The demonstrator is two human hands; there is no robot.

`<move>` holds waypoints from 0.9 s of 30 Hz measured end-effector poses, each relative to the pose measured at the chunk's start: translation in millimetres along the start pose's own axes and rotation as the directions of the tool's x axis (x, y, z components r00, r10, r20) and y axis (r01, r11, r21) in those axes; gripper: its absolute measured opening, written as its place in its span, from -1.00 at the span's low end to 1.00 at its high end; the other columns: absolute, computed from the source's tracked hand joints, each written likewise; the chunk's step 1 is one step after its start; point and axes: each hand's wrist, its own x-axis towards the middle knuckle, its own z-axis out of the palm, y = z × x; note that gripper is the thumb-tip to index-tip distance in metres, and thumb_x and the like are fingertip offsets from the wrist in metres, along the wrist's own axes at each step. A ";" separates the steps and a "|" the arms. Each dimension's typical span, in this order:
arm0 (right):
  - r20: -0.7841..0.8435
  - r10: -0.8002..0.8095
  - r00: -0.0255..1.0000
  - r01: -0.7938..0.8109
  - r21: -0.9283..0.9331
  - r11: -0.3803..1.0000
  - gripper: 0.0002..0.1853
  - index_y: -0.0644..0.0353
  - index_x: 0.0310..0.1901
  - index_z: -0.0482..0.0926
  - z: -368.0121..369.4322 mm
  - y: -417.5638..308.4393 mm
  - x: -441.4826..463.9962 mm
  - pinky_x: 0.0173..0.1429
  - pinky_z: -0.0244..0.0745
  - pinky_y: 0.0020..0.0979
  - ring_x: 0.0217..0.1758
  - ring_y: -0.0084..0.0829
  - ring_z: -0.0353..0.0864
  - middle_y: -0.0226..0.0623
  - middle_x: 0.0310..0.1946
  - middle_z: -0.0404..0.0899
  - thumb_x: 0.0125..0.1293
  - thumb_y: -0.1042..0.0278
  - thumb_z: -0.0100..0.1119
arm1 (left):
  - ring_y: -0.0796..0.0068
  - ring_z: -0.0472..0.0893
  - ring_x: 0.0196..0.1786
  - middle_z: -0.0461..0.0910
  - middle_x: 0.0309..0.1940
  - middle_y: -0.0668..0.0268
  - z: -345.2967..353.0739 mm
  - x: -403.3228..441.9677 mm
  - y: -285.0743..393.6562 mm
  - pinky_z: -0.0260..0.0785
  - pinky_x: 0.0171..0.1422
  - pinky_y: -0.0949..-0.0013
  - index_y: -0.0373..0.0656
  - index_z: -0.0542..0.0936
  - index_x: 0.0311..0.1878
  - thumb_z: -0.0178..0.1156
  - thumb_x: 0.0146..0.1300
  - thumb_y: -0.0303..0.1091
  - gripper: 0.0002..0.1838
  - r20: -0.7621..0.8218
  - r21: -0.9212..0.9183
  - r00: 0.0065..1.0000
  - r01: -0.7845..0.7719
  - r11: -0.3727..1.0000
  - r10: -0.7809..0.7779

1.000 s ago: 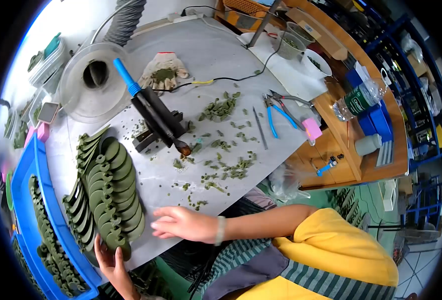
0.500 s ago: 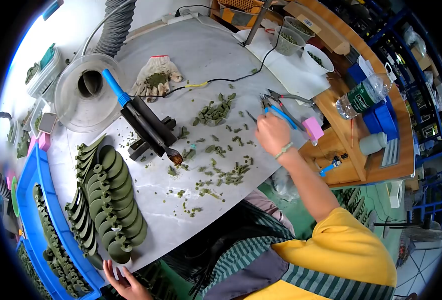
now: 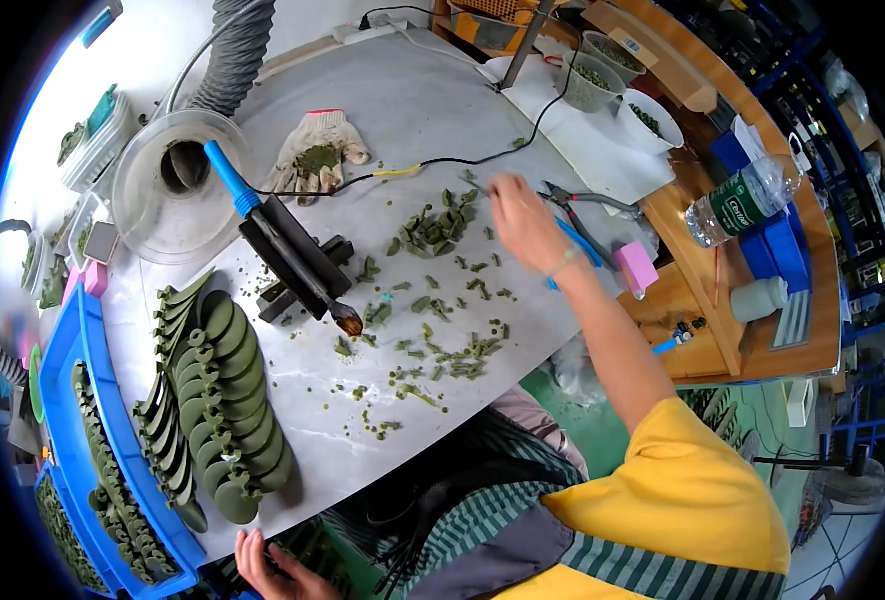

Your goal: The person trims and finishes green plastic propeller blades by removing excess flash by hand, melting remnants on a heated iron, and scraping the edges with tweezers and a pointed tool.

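Grey, thin and probably metal: a slim tool (image 3: 476,184), poking from the right hand (image 3: 527,225) above the tabletop (image 3: 392,95), near a heap of green scraps (image 3: 440,222). Apparently pinched, with fingers drawn together; cannot tell the exact grip, screened by the back of the hand. Likely to handle as light and stiff, perhaps a little slick, and best taken mid-shaft, away from either end.

By the front edge, relaxed and grasping nothing visible, the left hand (image 3: 280,572), with fingers parted and partly curled, just beside the lower end of a row of overlapping green discs (image 3: 252,400). Look firm but thin, perhaps brittle around the notched parts; better lifted singly by the rounded rim than shoved as a row. Hemmed in on the left by the wall of a blue tray (image 3: 117,405).

Beside the right forearm, mind the blue pliers (image 3: 579,242) and the pink block (image 3: 635,262); farther back, mind the black cord (image 3: 462,160). More room toward the back, between the glove (image 3: 322,150) and the white sheet (image 3: 562,125); less in front, with scraps strewn toward the edge.
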 end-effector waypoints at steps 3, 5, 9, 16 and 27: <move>0.007 -0.101 0.995 0.099 0.134 0.986 -0.66 0.39 0.01 0.51 23.0 2.2 34.5 0.05 0.49 -0.04 -0.06 0.14 0.56 0.22 -0.01 0.49 0.31 0.33 0.22 | 0.09 0.51 0.26 0.55 0.11 0.05 16.0 -10.4 2.9 0.29 0.39 0.15 -0.36 0.55 0.09 0.03 0.45 -0.61 -0.78 0.190 -0.071 0.980 0.073 0.995 -0.059; 0.087 -0.116 0.989 0.105 0.116 0.988 -0.65 0.38 0.00 0.56 34.0 7.7 40.5 0.05 0.47 -0.05 -0.08 0.11 0.57 0.14 -0.05 0.53 0.29 0.29 0.27 | 0.06 0.54 0.22 0.58 0.05 0.04 22.2 -7.2 17.2 0.32 0.36 0.13 -0.35 0.56 0.05 0.08 0.39 -0.65 -0.78 0.232 -0.110 0.972 0.041 0.993 -0.014; 0.248 -0.072 0.966 0.053 0.084 0.995 -0.66 0.35 -0.08 0.65 24.3 0.9 33.7 0.05 0.46 -0.07 -0.09 0.08 0.58 0.01 -0.18 0.60 0.24 0.26 0.33 | 0.07 0.62 0.07 0.63 -0.07 0.04 33.5 -10.7 29.1 0.42 0.23 0.17 -0.34 0.59 -0.05 0.11 0.34 -0.68 -0.83 0.262 -0.211 0.965 0.069 0.975 -0.012; 0.093 -0.029 0.995 0.005 0.250 0.968 -0.77 0.34 -0.19 0.68 -16.6 -29.5 -24.3 -0.23 0.47 -0.26 -0.35 -0.18 0.61 -0.14 -0.36 0.62 0.22 0.34 0.38 | 0.06 0.65 -0.05 0.66 -0.13 0.10 53.9 0.9 39.0 0.50 0.10 0.15 -0.30 0.65 -0.11 0.23 0.18 -0.71 -0.78 0.421 -0.385 0.902 0.087 0.919 0.091; 0.739 0.067 0.670 -0.742 0.664 0.095 -0.86 0.26 -0.08 0.65 -60.2 -193.6 -126.7 -0.25 0.34 -0.63 -0.36 -0.75 0.41 -0.55 -0.33 0.58 0.37 0.49 0.31 | 0.49 0.59 0.08 0.54 0.03 0.24 87.8 2.3 70.2 0.50 0.17 0.42 -0.38 0.55 0.14 0.23 0.29 -0.72 -0.65 0.650 -0.748 0.759 0.648 0.140 -0.038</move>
